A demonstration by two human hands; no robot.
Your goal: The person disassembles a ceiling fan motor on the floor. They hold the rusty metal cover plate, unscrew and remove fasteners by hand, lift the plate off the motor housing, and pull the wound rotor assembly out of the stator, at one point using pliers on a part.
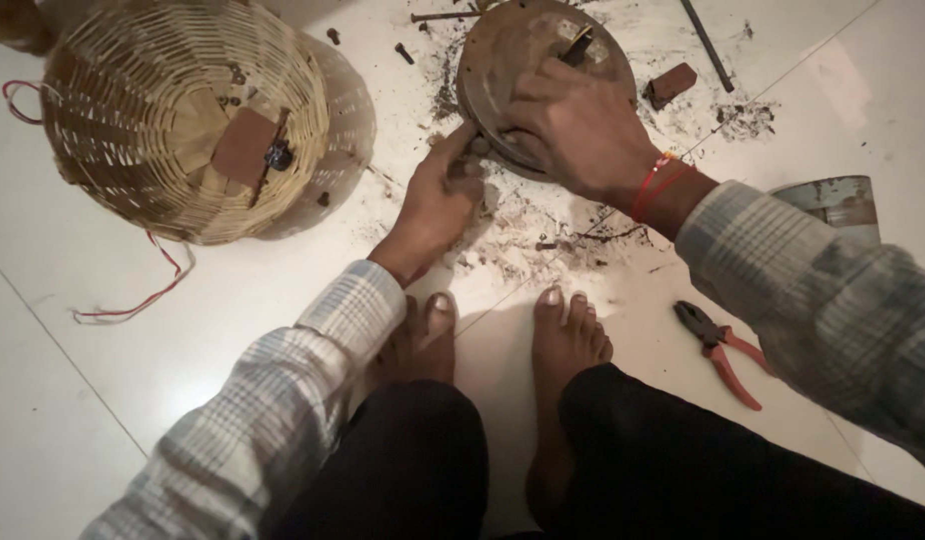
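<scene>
Looking down I've got my right hand (573,130) clamped over the rusty round disc (528,60) on the gritty white floor (133,330) — left hand (438,200) pinching its near edge, fingers curled tight. Red-handled pliers (721,350) lie off right.

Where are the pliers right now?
In the head view the red-handled pliers lie on the white tiled floor at lower right, beside the person's right foot and under the right sleeve, untouched by either hand.
</scene>
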